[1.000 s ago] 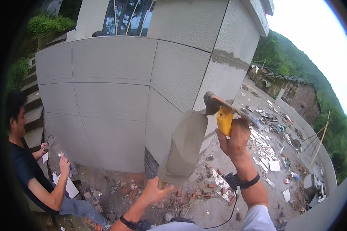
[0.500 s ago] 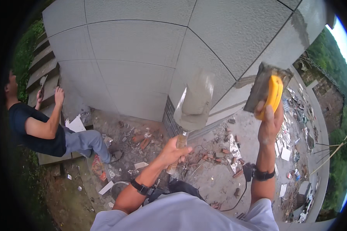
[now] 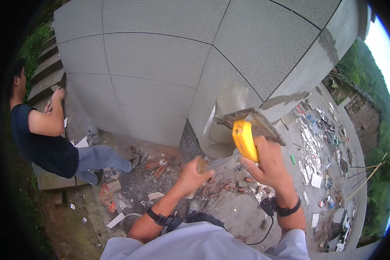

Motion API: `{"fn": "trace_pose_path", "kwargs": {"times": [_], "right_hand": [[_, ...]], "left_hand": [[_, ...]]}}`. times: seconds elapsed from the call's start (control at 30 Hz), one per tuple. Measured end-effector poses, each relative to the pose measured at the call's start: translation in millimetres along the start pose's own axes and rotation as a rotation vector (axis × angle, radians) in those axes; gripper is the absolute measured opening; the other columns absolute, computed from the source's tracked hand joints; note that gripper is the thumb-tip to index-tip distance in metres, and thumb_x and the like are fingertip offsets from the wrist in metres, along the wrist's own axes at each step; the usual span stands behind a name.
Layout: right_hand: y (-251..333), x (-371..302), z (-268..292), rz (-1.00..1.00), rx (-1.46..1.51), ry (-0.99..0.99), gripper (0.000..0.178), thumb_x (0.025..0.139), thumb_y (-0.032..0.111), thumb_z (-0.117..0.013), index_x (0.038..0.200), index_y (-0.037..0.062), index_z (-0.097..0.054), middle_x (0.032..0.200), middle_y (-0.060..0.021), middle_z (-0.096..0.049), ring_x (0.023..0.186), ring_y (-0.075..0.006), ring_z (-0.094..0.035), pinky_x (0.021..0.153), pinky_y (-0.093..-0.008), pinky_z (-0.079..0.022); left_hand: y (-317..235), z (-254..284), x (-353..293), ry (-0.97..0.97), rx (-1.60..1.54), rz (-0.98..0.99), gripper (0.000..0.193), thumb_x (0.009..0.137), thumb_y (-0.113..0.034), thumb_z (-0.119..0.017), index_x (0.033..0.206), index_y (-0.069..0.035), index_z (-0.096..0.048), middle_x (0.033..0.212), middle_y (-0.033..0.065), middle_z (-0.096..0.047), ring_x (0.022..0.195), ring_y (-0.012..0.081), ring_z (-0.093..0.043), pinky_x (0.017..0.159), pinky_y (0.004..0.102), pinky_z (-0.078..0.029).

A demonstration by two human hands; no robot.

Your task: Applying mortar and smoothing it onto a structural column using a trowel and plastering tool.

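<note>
My left hand (image 3: 192, 177) is wrapped round the pale wooden handle of a mortar trowel (image 3: 215, 143), whose broad blade carries wet grey mortar (image 3: 223, 134). Tilted over the right side of that blade is a plastering trowel (image 3: 246, 138) with a dark flat plate and a thick yellow handle. My right hand (image 3: 266, 162) grips this yellow handle. The plate's left edge overlaps the blade in view; whether they touch, I cannot tell. Behind both tools stands the corner of a grey wall (image 3: 156, 52) with dark grooved lines. Smeared wet mortar (image 3: 286, 99) shows on its right-hand lower edge.
At the left, a co-worker in a dark shirt (image 3: 45, 141) stands facing the wall, beside concrete steps (image 3: 47, 76). Broken bricks (image 3: 160, 171) and tile pieces litter the ground. More white scraps (image 3: 305, 149) lie at right, near a bucket-side low curb (image 3: 359, 186). A bucket (image 3: 130, 221) sits lower left.
My right hand has brought the plastering trowel left and down, from beside the wall's right edge to over the mortar trowel. My left hand stays nearly in place. The co-worker's hands have shifted.
</note>
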State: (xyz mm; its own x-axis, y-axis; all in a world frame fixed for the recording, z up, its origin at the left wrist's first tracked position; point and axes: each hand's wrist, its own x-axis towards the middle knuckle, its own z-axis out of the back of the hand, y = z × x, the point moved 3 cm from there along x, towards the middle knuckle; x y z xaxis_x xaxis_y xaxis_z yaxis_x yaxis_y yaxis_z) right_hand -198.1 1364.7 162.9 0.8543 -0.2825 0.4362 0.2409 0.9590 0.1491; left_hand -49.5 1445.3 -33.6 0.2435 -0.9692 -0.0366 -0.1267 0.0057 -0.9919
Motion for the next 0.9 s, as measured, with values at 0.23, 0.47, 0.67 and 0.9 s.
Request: {"fn": "trace_pose_path", "kwargs": {"times": [0.23,0.47,0.67,0.9], "right_hand": [[13.3,18.5,29.9,0.000,-0.227,0.007,0.037,0.084,0.030,-0.070,0.098,0.0023,-0.051,0.063,-0.0136,-0.054,0.057,-0.0338,-0.056,0.056,-0.0418,-0.043],[24.0,8.8,93.5,0.115,-0.458,-0.318,0.040,0.077,0.022,-0.075,0.101,-0.0002,-0.051,0.074,-0.0153,-0.057,0.065,-0.0363,-0.055,0.059,-0.0431,-0.041],[-1.7,9.6,137.9,0.164,-0.583,-0.739,0.037,0.081,0.017,-0.072,0.103,-0.0011,-0.048,0.076,-0.0127,-0.059,0.064,-0.0253,-0.055,0.064,-0.0363,-0.044],[-46.8,73.7,202.8,0.246,0.413,-0.977,0.024,0.098,0.023,-0.054,0.103,0.0015,-0.043,0.075,-0.0064,-0.059,0.060,-0.0112,-0.055,0.056,-0.0236,-0.046]], "left_hand": [[-18.0,-0.1,1.8,-0.063,0.315,-0.222,0.042,0.081,-0.018,-0.072,0.115,0.000,-0.054,0.087,0.0125,-0.068,0.066,0.0188,-0.067,0.060,0.0331,-0.051],[-76.0,-1.6,7.1,-0.123,0.423,-0.519,0.038,0.080,-0.022,-0.072,0.105,0.001,-0.054,0.082,0.0221,-0.066,0.082,0.0416,-0.066,0.069,0.0428,-0.052],[-71.2,2.9,13.5,-0.078,0.467,-0.598,0.038,0.078,-0.015,-0.073,0.107,-0.001,-0.054,0.083,0.0194,-0.067,0.076,0.0371,-0.067,0.066,0.0392,-0.052],[6.8,7.4,-5.4,0.155,-0.120,0.007,0.024,0.082,-0.012,-0.073,0.091,-0.003,-0.053,0.070,0.0053,-0.060,0.052,0.0120,-0.055,0.049,0.0275,-0.046]]}}
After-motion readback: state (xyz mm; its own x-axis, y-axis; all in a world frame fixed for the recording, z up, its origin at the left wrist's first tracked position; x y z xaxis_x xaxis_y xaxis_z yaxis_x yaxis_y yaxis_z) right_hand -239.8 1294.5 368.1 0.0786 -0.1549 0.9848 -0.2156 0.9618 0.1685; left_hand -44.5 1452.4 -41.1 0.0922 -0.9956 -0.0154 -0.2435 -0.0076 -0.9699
